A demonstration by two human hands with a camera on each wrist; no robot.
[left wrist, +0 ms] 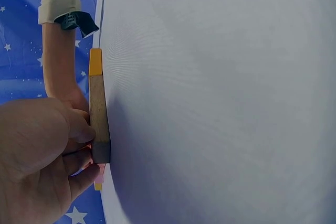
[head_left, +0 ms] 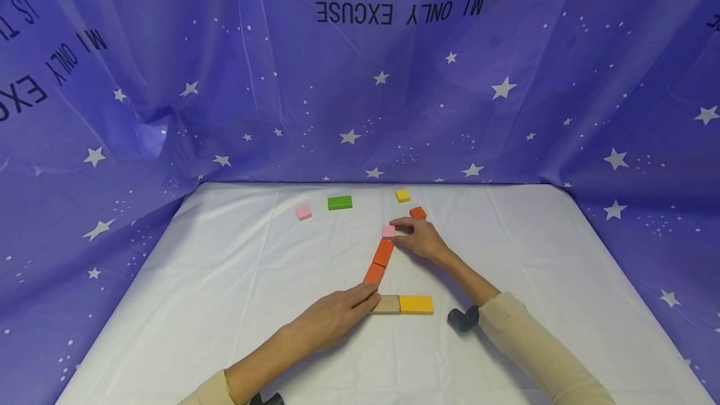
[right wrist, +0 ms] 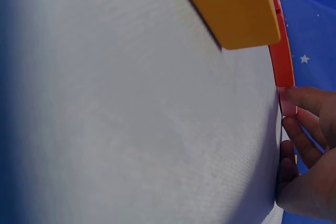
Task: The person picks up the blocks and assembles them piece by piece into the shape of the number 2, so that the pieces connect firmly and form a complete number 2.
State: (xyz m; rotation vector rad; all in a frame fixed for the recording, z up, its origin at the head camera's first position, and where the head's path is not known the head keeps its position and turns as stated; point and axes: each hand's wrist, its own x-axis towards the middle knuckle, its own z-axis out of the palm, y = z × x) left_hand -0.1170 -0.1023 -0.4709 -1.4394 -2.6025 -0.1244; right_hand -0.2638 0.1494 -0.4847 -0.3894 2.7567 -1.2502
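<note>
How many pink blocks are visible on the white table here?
2: one pink block at the fingertips of the right hand, the other pink block left of the green block. The left hand could hide more.

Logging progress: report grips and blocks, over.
Right grip pinching pink square block at far end of orange rectangular blocks. Left grip touching beige wooden block. Small orange block just beyond right grip.

Around two hands [head_left: 336,317], three orange blocks [head_left: 384,252], two pink blocks [head_left: 304,212], two yellow blocks [head_left: 416,304], one green block [head_left: 340,203] and one wooden block [head_left: 387,305] are visibly lying.
</note>
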